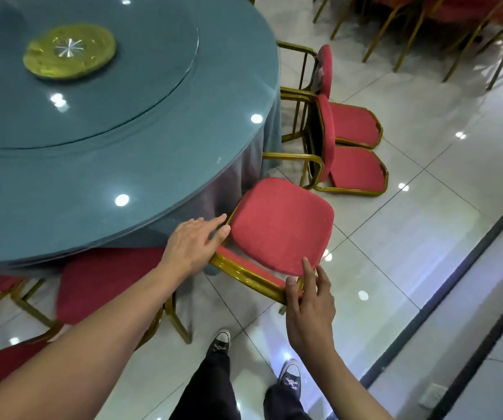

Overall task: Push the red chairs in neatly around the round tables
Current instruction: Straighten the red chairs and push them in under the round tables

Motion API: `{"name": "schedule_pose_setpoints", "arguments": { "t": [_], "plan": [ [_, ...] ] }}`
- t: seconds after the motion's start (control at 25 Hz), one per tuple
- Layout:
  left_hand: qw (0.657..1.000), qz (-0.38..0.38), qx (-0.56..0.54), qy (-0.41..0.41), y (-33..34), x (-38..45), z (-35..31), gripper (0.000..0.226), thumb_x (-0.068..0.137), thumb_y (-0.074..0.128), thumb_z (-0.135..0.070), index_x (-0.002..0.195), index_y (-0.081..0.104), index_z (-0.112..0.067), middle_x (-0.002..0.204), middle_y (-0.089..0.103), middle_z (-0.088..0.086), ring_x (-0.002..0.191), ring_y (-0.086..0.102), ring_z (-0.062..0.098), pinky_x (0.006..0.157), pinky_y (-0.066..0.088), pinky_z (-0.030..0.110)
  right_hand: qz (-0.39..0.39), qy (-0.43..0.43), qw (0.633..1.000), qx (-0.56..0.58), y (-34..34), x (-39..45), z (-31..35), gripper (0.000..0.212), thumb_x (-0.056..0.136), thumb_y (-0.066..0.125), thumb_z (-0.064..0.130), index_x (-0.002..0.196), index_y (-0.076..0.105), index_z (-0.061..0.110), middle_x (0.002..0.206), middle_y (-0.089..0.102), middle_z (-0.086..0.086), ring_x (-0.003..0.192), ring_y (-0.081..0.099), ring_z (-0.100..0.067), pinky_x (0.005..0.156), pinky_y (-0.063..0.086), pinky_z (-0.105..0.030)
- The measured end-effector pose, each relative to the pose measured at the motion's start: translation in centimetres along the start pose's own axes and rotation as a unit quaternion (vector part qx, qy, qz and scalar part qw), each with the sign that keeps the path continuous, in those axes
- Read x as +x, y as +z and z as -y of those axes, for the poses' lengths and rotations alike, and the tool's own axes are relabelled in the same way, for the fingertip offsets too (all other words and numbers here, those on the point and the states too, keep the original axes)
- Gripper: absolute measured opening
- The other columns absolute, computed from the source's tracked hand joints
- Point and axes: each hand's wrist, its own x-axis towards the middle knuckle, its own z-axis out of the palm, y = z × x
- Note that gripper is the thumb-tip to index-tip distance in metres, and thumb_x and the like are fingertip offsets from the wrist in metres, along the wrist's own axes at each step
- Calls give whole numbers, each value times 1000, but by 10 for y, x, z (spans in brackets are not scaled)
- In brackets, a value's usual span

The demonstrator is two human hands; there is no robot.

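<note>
The table [92, 165] fills 9 to 12 o'clock. The chair [280, 225] stands at centre, its seat edge just beside the tablecloth, its backrest frame toward 6 o'clock. The left hand [192, 244], fingers straight and together, rests on the frame's left end. The right hand [308, 301], fingers spread, touches the right end. Risk: uneven pressure would likely skew the chair toward the tipped chairs [350, 147] at 2 o'clock.

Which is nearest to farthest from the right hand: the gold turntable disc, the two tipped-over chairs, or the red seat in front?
From the right hand:
1. Red seat, touching its fingers.
2. Tipped-over chairs, lying beyond, beside the table.
3. Gold disc, far left on the tabletop.
</note>
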Motion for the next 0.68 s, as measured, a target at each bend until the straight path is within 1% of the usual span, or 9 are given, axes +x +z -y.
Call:
{"name": "schedule_pose_setpoints", "arguments": {
  "t": [0.12,0.28,0.4,0.48,0.52,0.56,0.6,0.64,0.68],
  "plan": [
    [999,-18,-12,-33,21,-34,-12,85,88,5,-75,149,47,-33,145,57,1,142,44,24,116,29,41,0,-32,999,-9,-12,-7,-24,71,95,12,73,156,28,42,164,23,-4,147,29,-24,117,25,-59],
    [996,-30,-19,-76,49,-78,-38,84,88,4,-75,149,46,-34,144,58,-1,142,44,23,116,31,42,6,-76,997,-5,-39,-13,-62,65,97,19,70,155,28,44,163,21,-1,149,24,-20,119,23,-58],
    [992,-33,-22,-120,66,-104,-54,82,87,7,-75,149,45,-37,144,58,-1,143,41,20,113,28,40,10,-90,996,7,-52,-15,-79,65,97,22,70,154,33,41,160,25,3,146,34,-21,117,28,-57],
    [991,-27,-43,-126,67,-109,-57,79,87,11,-75,148,45,-38,146,56,-3,144,38,18,112,26,41,11,-48,998,42,-59,-13,-87,58,98,28,69,151,37,45,158,28,6,134,50,-19,115,32,-55],
    [991,-27,-51,-121,64,-109,-55,77,87,15,-74,147,45,-37,147,54,-4,145,36,18,114,24,42,9,-15,997,70,-61,-11,-92,53,99,34,67,148,39,48,156,30,7,125,55,-10,112,36,-52],
    [991,-31,-57,-115,60,-108,-52,76,87,18,-74,147,47,-36,148,52,-5,146,34,17,117,22,42,10,21,994,108,-64,-9,-95,50,99,40,63,146,40,49,155,32,6,116,55,6,107,41,-47],
    [991,-37,-64,-110,57,-106,-46,74,88,21,-73,146,48,-35,149,52,-5,147,33,18,120,20,42,18,51,987,150,-65,-8,-97,48,99,45,59,146,40,49,154,33,5,108,53,19,100,43,-39],
    [991,-39,-75,-107,53,-105,-40,69,92,26,-70,146,49,-34,150,51,-4,147,32,18,121,20,43,30,72,980,184,-66,-7,-97,50,100,48,55,148,41,44,153,34,5,101,48,29,93,43,-32],
    [989,-33,-92,-107,53,-104,-34,62,97,33,-65,147,48,-33,152,49,-3,149,30,19,122,21,44,44,82,974,205,-65,-6,-98,52,100,49,52,151,41,40,152,35,5,97,44,34,87,41,-25]
  ]
}}
